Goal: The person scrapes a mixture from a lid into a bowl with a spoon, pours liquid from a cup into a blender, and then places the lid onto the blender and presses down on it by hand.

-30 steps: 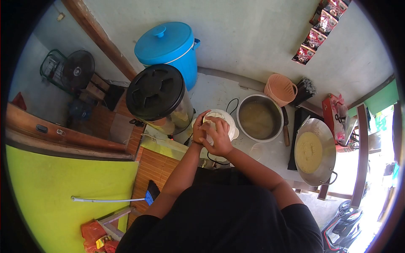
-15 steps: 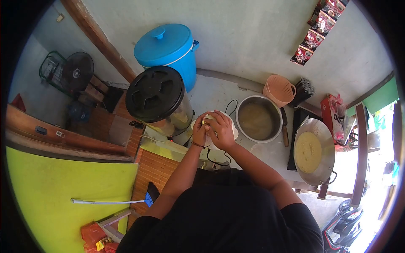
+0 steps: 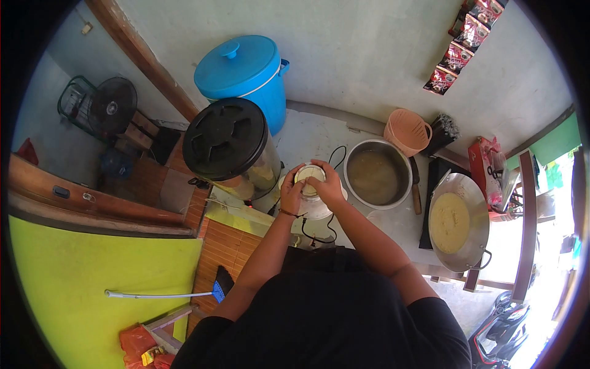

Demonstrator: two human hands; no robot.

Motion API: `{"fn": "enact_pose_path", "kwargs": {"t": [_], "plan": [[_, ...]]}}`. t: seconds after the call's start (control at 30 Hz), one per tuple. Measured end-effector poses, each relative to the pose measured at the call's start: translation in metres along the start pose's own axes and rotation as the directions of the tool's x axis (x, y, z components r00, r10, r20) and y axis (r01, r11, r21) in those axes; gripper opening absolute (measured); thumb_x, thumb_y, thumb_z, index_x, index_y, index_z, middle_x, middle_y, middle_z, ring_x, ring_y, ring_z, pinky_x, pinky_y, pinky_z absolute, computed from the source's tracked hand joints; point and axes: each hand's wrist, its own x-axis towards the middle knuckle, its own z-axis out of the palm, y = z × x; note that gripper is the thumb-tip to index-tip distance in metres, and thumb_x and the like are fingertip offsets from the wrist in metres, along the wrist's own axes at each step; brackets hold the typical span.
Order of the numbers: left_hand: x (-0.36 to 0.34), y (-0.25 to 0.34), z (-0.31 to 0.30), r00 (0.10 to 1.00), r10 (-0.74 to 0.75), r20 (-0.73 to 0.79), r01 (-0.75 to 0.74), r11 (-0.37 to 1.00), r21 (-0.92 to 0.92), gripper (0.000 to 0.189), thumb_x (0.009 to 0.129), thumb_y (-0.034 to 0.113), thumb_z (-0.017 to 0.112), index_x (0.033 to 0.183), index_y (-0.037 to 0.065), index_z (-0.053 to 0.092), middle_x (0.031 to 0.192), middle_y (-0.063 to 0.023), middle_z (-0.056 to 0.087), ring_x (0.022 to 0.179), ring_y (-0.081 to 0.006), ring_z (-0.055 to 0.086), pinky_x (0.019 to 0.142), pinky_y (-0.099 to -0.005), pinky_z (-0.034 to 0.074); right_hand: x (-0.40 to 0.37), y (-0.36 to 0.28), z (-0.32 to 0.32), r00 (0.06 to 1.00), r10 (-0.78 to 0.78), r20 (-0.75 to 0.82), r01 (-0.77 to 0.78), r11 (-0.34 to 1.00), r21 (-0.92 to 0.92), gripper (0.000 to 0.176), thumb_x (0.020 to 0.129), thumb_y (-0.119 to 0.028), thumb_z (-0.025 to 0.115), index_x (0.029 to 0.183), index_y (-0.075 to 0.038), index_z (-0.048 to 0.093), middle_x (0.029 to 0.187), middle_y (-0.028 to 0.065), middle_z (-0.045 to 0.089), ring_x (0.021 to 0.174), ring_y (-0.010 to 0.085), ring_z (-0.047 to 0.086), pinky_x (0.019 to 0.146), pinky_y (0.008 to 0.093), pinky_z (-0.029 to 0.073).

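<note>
Between my two hands is a small round container (image 3: pixel 311 173) with a pale, cream-coloured top and a lighter rim. My left hand (image 3: pixel 291 192) wraps its left side, and my right hand (image 3: pixel 330 187) grips the right side. Both thumbs lie over the round top. Below them sits a white rounded appliance base (image 3: pixel 318 211), partly covered by my hands, with a black cord (image 3: pixel 322 239) beside it. Whether the container touches the base cannot be made out.
A large pot of cloudy liquid (image 3: pixel 377 173) stands right of my hands, with a knife (image 3: pixel 416 190) beside it. Farther right is a wide pan of yellow mixture (image 3: pixel 449 223). A black-lidded clear dispenser (image 3: pixel 225 136) and a blue lidded bucket (image 3: pixel 241 67) stand left.
My right hand has moved off the top of the round container and down to its right side. The pale round top now shows between my hands.
</note>
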Motion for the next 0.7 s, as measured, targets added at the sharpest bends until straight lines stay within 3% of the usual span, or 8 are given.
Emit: {"fn": "enact_pose_path", "kwargs": {"t": [0.07, 0.17, 0.57, 0.7], "plan": [[0.0, -0.003, -0.002, 1.0, 0.005, -0.01, -0.005, 1.0, -0.009, 0.041, 0.085, -0.004, 0.048, 0.126, -0.002, 0.049, 0.119, -0.0109, 0.055, 0.107, -0.0163, 0.054, 0.093, -0.0283, 0.044, 0.004, -0.006, -0.006, 0.986, 0.125, 0.11, -0.128, 0.991, 0.023, 0.043, 0.071, -0.01, 0.066, 0.112, -0.002, 0.059, 0.101, 0.01, 0.064, 0.093, 0.0176, 0.06, 0.083, 0.03, 0.047], [0.001, -0.008, -0.006, 1.0, 0.007, -0.005, -0.007, 1.0, 0.008, 0.041, 0.084, -0.004, 0.048, 0.126, -0.002, 0.049, 0.119, -0.0112, 0.055, 0.107, -0.0164, 0.054, 0.093, -0.0282, 0.044, 0.005, -0.007, -0.007, 0.981, 0.154, 0.116, -0.162, 0.985, 0.064, 0.04, 0.069, -0.01, 0.066, 0.108, -0.002, 0.06, 0.096, 0.0088, 0.064, 0.09, 0.018, 0.06, 0.082, 0.0297, 0.048], [0.003, -0.016, -0.012, 1.0, 0.004, 0.0, -0.004, 1.0, -0.021, 0.04, 0.085, -0.002, 0.05, 0.124, -0.003, 0.048, 0.118, -0.0112, 0.055, 0.106, -0.0164, 0.054, 0.093, -0.0281, 0.043, 0.006, 0.003, -0.004, 0.981, 0.168, 0.097, -0.171, 0.985, 0.023, 0.036, 0.072, -0.009, 0.064, 0.107, -0.004, 0.058, 0.098, 0.0079, 0.063, 0.091, 0.0168, 0.059, 0.083, 0.0291, 0.047], [0.002, -0.015, -0.013, 0.999, -0.034, -0.017, 0.033, 0.999, -0.011, 0.039, 0.085, 0.0, 0.05, 0.124, -0.003, 0.048, 0.118, -0.0108, 0.055, 0.106, -0.0168, 0.054, 0.093, -0.0283, 0.043, 0.009, 0.016, -0.007, 0.974, 0.161, 0.157, -0.185, 0.972, 0.148, 0.036, 0.075, -0.01, 0.064, 0.109, -0.005, 0.057, 0.098, 0.0076, 0.062, 0.092, 0.0161, 0.058, 0.084, 0.0284, 0.046]]}}
